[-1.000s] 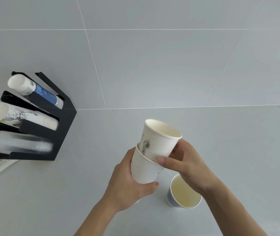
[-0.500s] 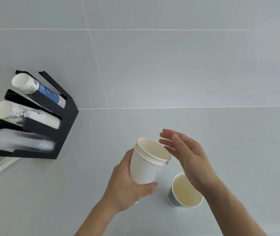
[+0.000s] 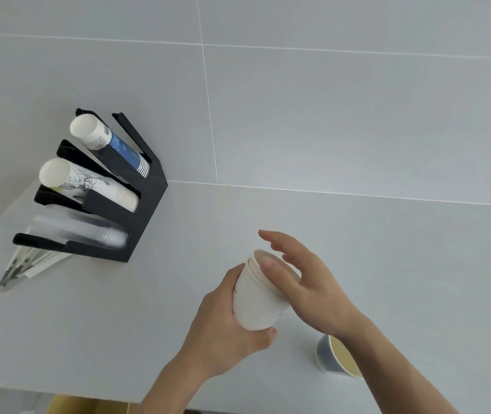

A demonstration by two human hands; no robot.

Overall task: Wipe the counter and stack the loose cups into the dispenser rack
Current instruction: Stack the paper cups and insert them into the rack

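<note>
Two nested paper cups (image 3: 256,303), smooth tapered white, left hand (image 3: 226,333) gripping

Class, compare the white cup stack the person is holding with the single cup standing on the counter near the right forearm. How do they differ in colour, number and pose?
The held white cup stack is plain white; the loose cup has a dark blue-grey outside. The stack is two nested cups, tilted, gripped by the left hand; the loose cup is single, standing on the counter, untouched. Both are open-mouthed paper cups.
</note>
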